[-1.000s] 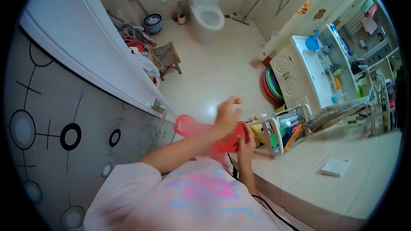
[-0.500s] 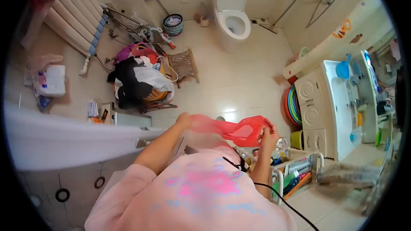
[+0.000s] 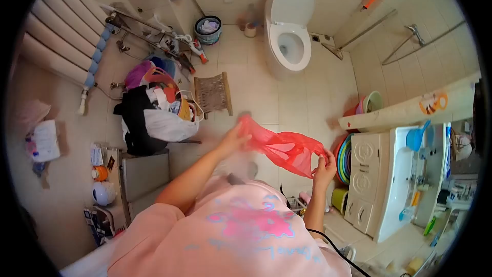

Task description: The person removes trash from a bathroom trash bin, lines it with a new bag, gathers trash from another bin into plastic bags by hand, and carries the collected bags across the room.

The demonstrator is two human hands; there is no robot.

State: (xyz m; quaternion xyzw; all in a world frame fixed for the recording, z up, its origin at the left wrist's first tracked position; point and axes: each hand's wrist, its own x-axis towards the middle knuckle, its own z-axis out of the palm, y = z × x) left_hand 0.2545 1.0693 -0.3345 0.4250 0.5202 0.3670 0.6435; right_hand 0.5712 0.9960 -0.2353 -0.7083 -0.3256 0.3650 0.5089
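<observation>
A thin red plastic bag [image 3: 287, 150] is stretched between my two hands in front of the pink shirt. My left hand [image 3: 238, 137], slightly blurred, is closed on the bag's left end. At the bag's right end, my right hand [image 3: 324, 166] pinches its edge between thumb and fingers. The bag hangs in the air over the tiled floor [image 3: 266, 92], with folds and a lighter patch near its middle.
Ahead stands a toilet [image 3: 289, 46] with its lid up. A woven stool [image 3: 212, 94] and a heaped laundry basket [image 3: 184, 110] are at the left. On the right are a cabinet [image 3: 366, 179], a sink [image 3: 400, 195] and stacked basins [image 3: 343, 159].
The view has moved past the door into the bathroom. My left hand has gone from crossing over the bag to its left end, and the bag is now spread wide.
</observation>
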